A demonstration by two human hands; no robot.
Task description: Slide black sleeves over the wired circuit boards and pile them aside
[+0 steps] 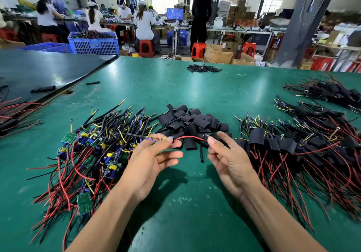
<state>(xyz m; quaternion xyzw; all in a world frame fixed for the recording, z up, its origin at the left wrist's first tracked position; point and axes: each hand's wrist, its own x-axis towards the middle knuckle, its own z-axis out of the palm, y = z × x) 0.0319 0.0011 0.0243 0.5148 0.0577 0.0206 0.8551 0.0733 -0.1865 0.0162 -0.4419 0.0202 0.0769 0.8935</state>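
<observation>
The left hand (156,154) pinches a small wired circuit board (166,139) between thumb and fingertips. The right hand (228,158) pinches a flat black sleeve (205,141); the board's red wire (187,137) enters it. Both are held above the green table (195,193), just near of the loose pile of black sleeves (193,122). Bare boards (93,154) lie left, sleeved boards (293,146) right.

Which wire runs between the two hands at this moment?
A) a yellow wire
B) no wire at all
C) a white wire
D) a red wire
D: a red wire arcs from the wired circuit board pinched in the left hand to the black sleeve held by the right hand.
</observation>
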